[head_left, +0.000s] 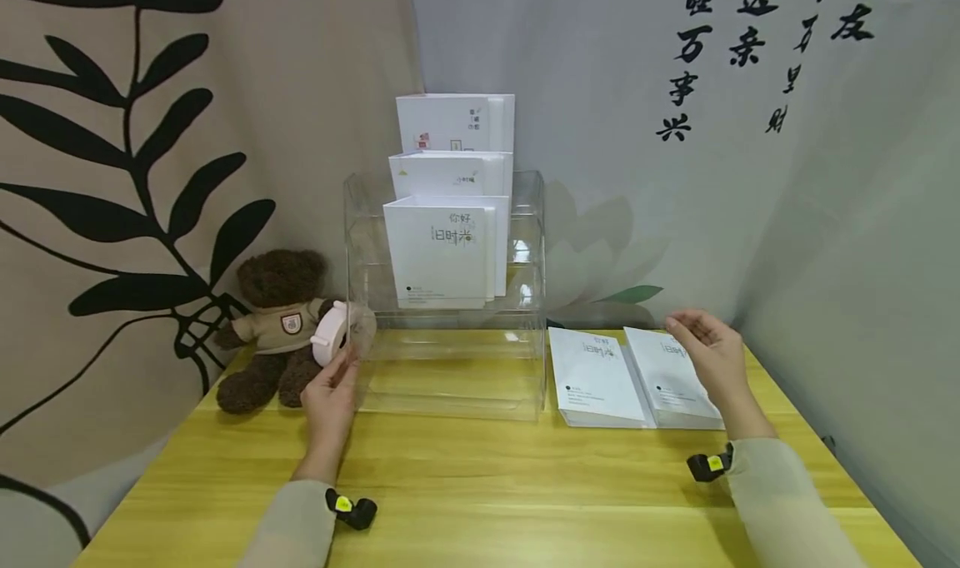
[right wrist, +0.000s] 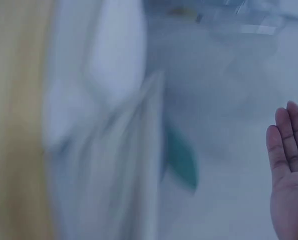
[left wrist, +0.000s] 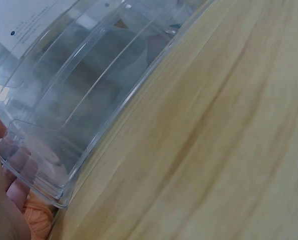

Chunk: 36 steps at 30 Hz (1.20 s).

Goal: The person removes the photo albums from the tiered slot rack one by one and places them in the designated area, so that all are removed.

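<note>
At the left side of the clear plastic tiered rack [head_left: 450,406], my left hand [head_left: 330,406] grips its side wall. In the left wrist view the thumb lies on one face of the clear wall [left wrist: 43,155] and the fingers show through it. My right hand [head_left: 708,360] is over the right-hand white booklet [head_left: 671,389] on the table; whether it touches is unclear. The right wrist view shows that hand [right wrist: 291,165] with straight fingers and nothing in it. Beside that booklet lies another white booklet [head_left: 596,376]. White printed booklets [head_left: 442,256] stand on the rack's upper tiers.
A brown teddy bear [head_left: 281,326] in a beige shirt sits left of the rack, with a pale pink ring-shaped object [head_left: 328,335] between them. Behind the wooden table [head_left: 465,485] hangs a printed curtain [head_left: 600,93]. Table edges run along both sides.
</note>
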Motion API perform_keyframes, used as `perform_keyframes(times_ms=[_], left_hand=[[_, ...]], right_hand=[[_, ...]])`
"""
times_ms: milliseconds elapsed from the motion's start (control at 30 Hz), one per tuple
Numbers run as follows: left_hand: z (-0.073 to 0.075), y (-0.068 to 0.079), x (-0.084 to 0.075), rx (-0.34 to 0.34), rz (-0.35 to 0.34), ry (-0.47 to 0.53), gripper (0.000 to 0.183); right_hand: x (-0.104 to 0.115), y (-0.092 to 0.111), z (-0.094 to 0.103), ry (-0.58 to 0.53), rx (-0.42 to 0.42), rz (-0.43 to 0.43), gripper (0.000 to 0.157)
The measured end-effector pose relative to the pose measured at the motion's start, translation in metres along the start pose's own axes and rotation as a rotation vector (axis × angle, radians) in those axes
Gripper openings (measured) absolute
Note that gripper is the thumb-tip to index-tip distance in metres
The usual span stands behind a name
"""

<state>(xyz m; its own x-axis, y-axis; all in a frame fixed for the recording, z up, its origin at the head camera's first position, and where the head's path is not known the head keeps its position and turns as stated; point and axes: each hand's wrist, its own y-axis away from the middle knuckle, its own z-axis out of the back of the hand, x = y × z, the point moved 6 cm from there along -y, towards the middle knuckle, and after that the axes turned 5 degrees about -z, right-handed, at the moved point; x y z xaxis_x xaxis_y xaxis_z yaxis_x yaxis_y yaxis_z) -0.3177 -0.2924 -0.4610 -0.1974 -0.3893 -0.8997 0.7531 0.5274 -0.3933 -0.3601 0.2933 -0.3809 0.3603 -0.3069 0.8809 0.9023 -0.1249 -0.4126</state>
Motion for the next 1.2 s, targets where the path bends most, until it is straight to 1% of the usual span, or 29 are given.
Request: perform_keyframes(times_ms=[100,167,267,367,467,567,667,800,867,933,1033,1100,1200], left_hand=[[-0.001,0.000,0.001,-0.005,-0.001,0.016,0.034],[0.000,-0.001,0.002,-0.012,-0.002,0.010,0.034],[0.001,-0.002,0.003,-0.019,0.004,0.000,0.035],[0.003,-0.002,0.002,-0.018,0.004,-0.009,0.035],[0.002,-0.002,0.001,-0.014,0.001,-0.002,0.035],[0.002,-0.001,0.001,-0.020,-0.010,0.011,0.033],[0.001,-0.002,0.002,-0.027,-0.021,0.027,0.033],[0.000,-0.002,0.004,-0.027,-0.023,0.031,0.033],[0.001,-0.002,0.005,-0.030,-0.016,0.022,0.033],[0.002,-0.001,0.005,-0.032,-0.012,0.023,0.033],[0.003,-0.001,0.003,-0.032,-0.014,0.032,0.033],[0.003,-0.001,0.002,-0.029,-0.019,0.032,0.032],[0.003,-0.001,0.001,-0.028,-0.026,0.024,0.031]], right_hand=[[0.034,-0.010,-0.026,-0.060,0.063,0.104,0.023],[0.055,-0.017,-0.045,-0.112,0.109,0.165,0.021],[0.084,-0.029,-0.074,-0.181,0.165,0.220,0.022],[0.109,-0.044,-0.106,-0.238,0.235,0.238,0.025],[0.132,-0.059,-0.135,-0.272,0.295,0.250,0.029],[0.157,-0.069,-0.159,-0.303,0.334,0.252,0.035],[0.180,-0.075,-0.178,-0.324,0.361,0.243,0.040],[0.195,-0.081,-0.198,-0.337,0.378,0.219,0.043],[0.198,-0.082,-0.207,-0.337,0.392,0.197,0.043],[0.199,-0.082,-0.217,-0.336,0.426,0.180,0.044],[0.200,-0.081,-0.230,-0.313,0.474,0.174,0.046],[0.202,-0.081,-0.236,-0.278,0.476,0.182,0.045],[0.203,-0.081,-0.241,-0.213,0.435,0.189,0.043]])
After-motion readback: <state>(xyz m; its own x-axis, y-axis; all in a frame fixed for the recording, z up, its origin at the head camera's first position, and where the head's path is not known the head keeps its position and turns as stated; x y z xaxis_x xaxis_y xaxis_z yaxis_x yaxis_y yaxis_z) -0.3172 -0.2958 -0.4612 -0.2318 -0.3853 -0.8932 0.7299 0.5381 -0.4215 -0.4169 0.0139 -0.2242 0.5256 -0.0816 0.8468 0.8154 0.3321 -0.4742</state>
